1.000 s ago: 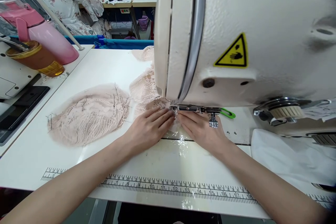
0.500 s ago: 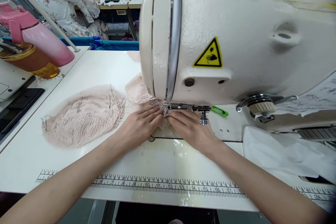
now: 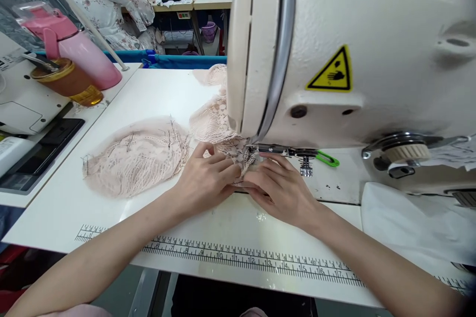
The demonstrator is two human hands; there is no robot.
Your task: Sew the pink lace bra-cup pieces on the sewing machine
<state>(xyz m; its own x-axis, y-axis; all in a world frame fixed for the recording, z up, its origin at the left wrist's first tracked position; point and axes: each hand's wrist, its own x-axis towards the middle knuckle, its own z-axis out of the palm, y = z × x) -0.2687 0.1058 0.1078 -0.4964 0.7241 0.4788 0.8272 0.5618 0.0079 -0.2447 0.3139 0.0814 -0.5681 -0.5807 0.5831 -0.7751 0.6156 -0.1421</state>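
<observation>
A white sewing machine [image 3: 334, 59] fills the upper right, its presser foot area [image 3: 253, 148] just above pale pink lace [image 3: 211, 119]. My left hand [image 3: 210, 173] pinches the near edge of this lace with curled fingers, left of the needle. On the right, my right hand [image 3: 278, 183] grips the same edge, its fingertips close to my left ones and partly below the machine's foot bar. Another oval lace piece [image 3: 137, 158] with dark thread ends lies flat to the left, touched by neither hand.
A pink bottle [image 3: 85, 54], an amber cup [image 3: 70, 81] and a black phone [image 3: 44, 148] are at the left. A green thread snipper [image 3: 327, 159] lies behind my right hand; white cloth [image 3: 405, 223] lies right. Another person [image 3: 107, 5] sits beyond.
Both hands have gone from lying flat on the lace to curled fingers holding its near edge, slightly closer to me. The view has shifted, so the machine appears farther right.
</observation>
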